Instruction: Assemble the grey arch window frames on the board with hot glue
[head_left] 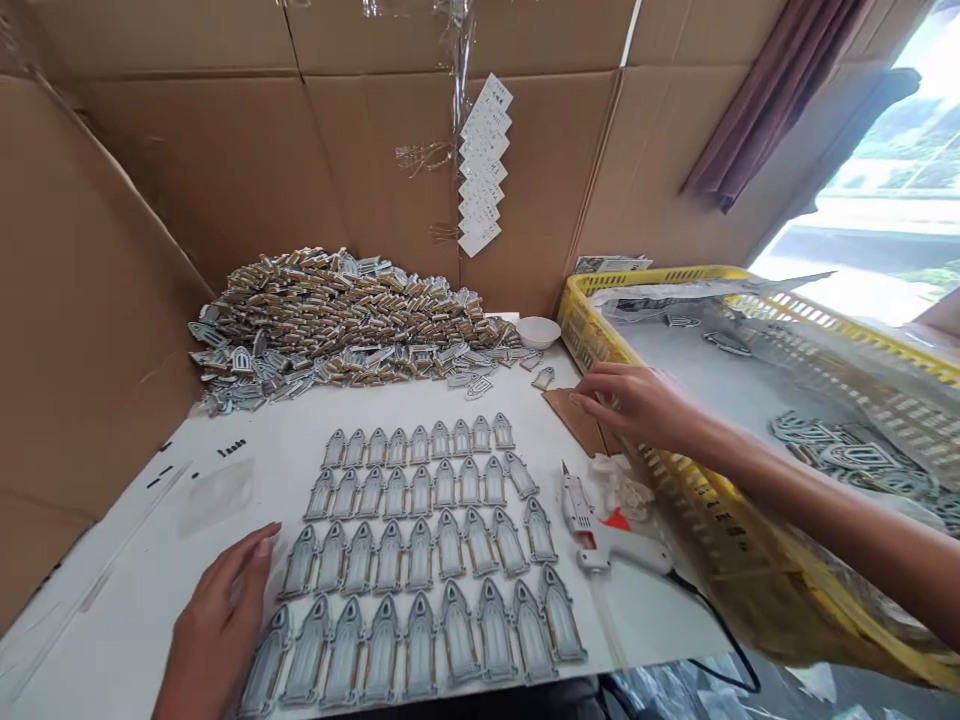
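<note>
My left hand rests at the table's near left, fingers stretched and holding nothing, beside the front-left piece of several rows of grey arched window-shaped pieces. Over at the crate's near-left corner, my right hand has its fingers bent onto the top edge of a brown piece of cardboard, seemingly pinching it; the palm side is hidden. A white hot glue gun lies below that hand, nozzle pointing away from me. Crumpled clear plastic lies between the gun and the cardboard.
A big heap of similar pieces lies against the cardboard wall, near a white bowl. A yellow crate with more pieces stands right. The gun's black cord hangs over the table edge. Small black sticks lie left.
</note>
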